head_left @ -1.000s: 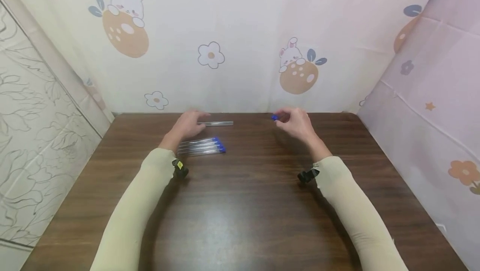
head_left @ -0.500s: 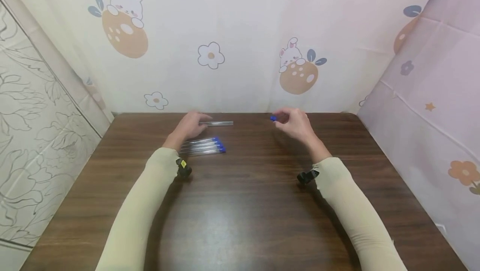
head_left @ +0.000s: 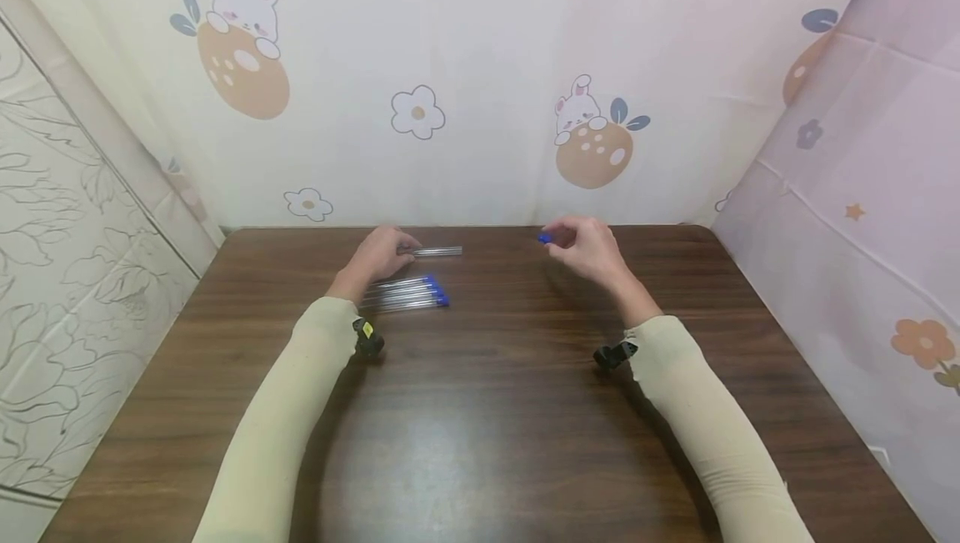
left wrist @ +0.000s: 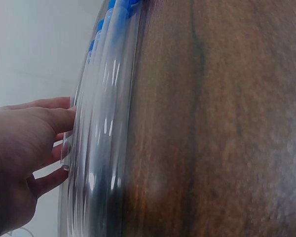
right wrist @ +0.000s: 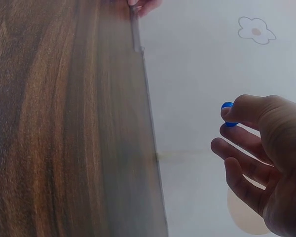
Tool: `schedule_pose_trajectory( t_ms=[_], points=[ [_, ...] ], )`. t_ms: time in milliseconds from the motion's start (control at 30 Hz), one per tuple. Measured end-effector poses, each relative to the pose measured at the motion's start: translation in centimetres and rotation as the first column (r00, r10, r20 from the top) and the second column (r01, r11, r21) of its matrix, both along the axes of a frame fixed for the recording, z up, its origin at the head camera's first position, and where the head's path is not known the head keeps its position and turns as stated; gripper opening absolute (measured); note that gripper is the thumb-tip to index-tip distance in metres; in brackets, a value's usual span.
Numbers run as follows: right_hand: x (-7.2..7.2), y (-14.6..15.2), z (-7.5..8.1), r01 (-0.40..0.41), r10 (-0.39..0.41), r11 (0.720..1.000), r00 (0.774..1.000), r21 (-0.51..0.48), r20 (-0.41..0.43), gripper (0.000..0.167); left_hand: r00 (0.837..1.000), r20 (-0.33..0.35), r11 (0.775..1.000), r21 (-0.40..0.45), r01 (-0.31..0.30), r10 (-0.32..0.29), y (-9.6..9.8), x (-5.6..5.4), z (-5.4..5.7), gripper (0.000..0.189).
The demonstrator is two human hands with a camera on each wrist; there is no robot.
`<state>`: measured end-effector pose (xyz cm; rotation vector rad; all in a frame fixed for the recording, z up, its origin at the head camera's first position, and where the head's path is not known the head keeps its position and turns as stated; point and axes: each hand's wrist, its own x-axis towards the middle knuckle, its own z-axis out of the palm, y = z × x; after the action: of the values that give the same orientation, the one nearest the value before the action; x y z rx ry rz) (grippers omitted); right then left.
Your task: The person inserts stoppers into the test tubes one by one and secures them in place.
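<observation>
Near the back edge of the table, my left hand (head_left: 381, 253) pinches a clear test tube (head_left: 441, 252) between thumb and fingers. The tube lies sideways, one end pointing right. In the left wrist view, the thumb (left wrist: 64, 118) meets the tube's side, partly hidden behind other tubes. Just in front of this hand lies a row of clear tubes with blue caps (head_left: 408, 294), their capped ends to the right. My right hand (head_left: 591, 249) holds a small blue cap (right wrist: 229, 114) between thumb and index finger, a short way right of the tube, other fingers loosely bent.
The dark wood table (head_left: 510, 409) meets a printed curtain (head_left: 480, 109) along its back edge. A second curtain (head_left: 862, 276) hangs on the right, and a pale panel with line-drawn flowers (head_left: 67, 276) stands to the left.
My left hand's fingers have closed in on the clear tube, which has shifted slightly toward me. The right hand, with the blue cap, has hardly moved.
</observation>
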<state>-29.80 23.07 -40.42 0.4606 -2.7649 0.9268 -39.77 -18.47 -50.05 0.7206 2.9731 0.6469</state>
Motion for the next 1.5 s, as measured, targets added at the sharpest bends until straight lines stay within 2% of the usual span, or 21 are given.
schedule_pose_trajectory(
  t_ms=[33, 167, 200, 233, 433, 467, 700, 800, 933, 1000, 1033, 1167, 1233, 1267, 1433, 1467, 1500],
  points=[
    [0.0, 0.0, 0.0, -0.001, 0.001, 1.000, 1.000, 0.001, -0.001, 0.027, 1.000, -0.004, 1.000, 0.000, -0.012, 0.012, -0.1, -0.6, -0.7, 0.031],
    [0.0, -0.1, -0.1, -0.005, 0.005, 1.000, 1.000, 0.002, -0.001, 0.027, 1.000, -0.012, 1.000, -0.014, -0.023, 0.023, -0.2, -0.9, -1.1, 0.029],
    [0.0, -0.1, -0.1, -0.007, 0.007, 1.000, 1.000, 0.000, 0.000, 0.027, 1.000, -0.008, 1.000, -0.015, -0.027, 0.027, -0.1, -0.9, -1.1, 0.029],
    [0.0, 0.0, -0.1, -0.007, 0.007, 1.000, 1.000, 0.000, 0.000, 0.027, 1.000, 0.003, 1.000, -0.016, -0.021, 0.021, -0.1, -0.5, -0.6, 0.029],
    [0.0, 0.0, 0.0, -0.009, 0.009, 1.000, 1.000, -0.005, -0.003, 0.026, 0.997, 0.056, 0.999, -0.013, -0.045, 0.046, -0.1, -0.9, -0.6, 0.030],
    [0.0, 0.0, 0.0, -0.010, 0.010, 1.000, 1.000, -0.005, -0.003, 0.026, 0.997, 0.053, 0.998, -0.013, -0.056, 0.057, -0.2, -1.3, -1.2, 0.029],
    [0.0, 0.0, 0.0, -0.010, 0.010, 1.000, 1.000, -0.008, 0.001, 0.026, 0.999, 0.023, 0.999, -0.016, -0.037, 0.038, -0.6, -1.8, -1.9, 0.029],
    [0.0, -0.1, 0.1, -0.010, 0.010, 1.000, 1.000, -0.006, 0.000, 0.026, 0.999, 0.010, 0.999, -0.012, -0.030, 0.030, -0.8, -1.6, -1.9, 0.028],
    [0.0, -0.1, 0.3, -0.008, 0.008, 1.000, 1.000, -0.007, -0.003, 0.026, 0.999, 0.013, 0.999, -0.018, -0.033, 0.033, -0.9, -0.8, -1.1, 0.028],
    [0.0, -0.1, 0.4, -0.008, 0.008, 1.000, 1.000, -0.012, -0.005, 0.026, 0.999, 0.034, 0.999, -0.023, -0.034, 0.034, -0.7, 0.4, 0.4, 0.029],
    [0.0, -0.1, 0.5, -0.008, 0.008, 1.000, 1.000, -0.014, -0.006, 0.026, 0.999, 0.036, 1.000, -0.007, -0.018, 0.018, -1.0, 0.4, 0.5, 0.029],
    [0.0, -0.1, 0.6, -0.015, 0.014, 1.000, 1.000, -0.026, -0.014, 0.025, 0.998, 0.061, 1.000, 0.009, -0.018, 0.017, -0.2, 3.2, 3.9, 0.030],
    [0.0, -0.1, 0.7, -0.018, 0.018, 0.999, 1.000, -0.032, -0.022, 0.024, 0.998, 0.062, 1.000, 0.014, -0.019, 0.018, -0.1, 3.8, 4.7, 0.031],
    [-0.1, -0.1, 0.8, -0.022, 0.021, 0.999, 0.999, -0.034, -0.026, 0.024, 0.997, 0.069, 0.999, 0.002, -0.036, 0.036, 0.4, 4.7, 5.7, 0.033],
    [0.0, -0.1, 1.0, -0.036, 0.034, 0.998, 0.998, -0.043, -0.045, 0.023, 0.998, 0.057, 0.999, 0.029, -0.029, 0.027, 0.2, 5.3, 6.4, 0.033],
    [0.0, -0.1, 1.0, -0.038, 0.036, 0.998, 0.998, -0.044, -0.045, 0.023, 0.999, 0.046, 0.999, 0.051, -0.009, 0.007, -0.2, 4.5, 5.6, 0.032],
    [0.0, -0.1, 1.0, -0.038, 0.036, 0.998, 0.998, -0.044, -0.046, 0.023, 0.999, 0.041, 0.998, 0.055, -0.006, 0.004, -0.3, 4.6, 5.7, 0.032]
  ],
)
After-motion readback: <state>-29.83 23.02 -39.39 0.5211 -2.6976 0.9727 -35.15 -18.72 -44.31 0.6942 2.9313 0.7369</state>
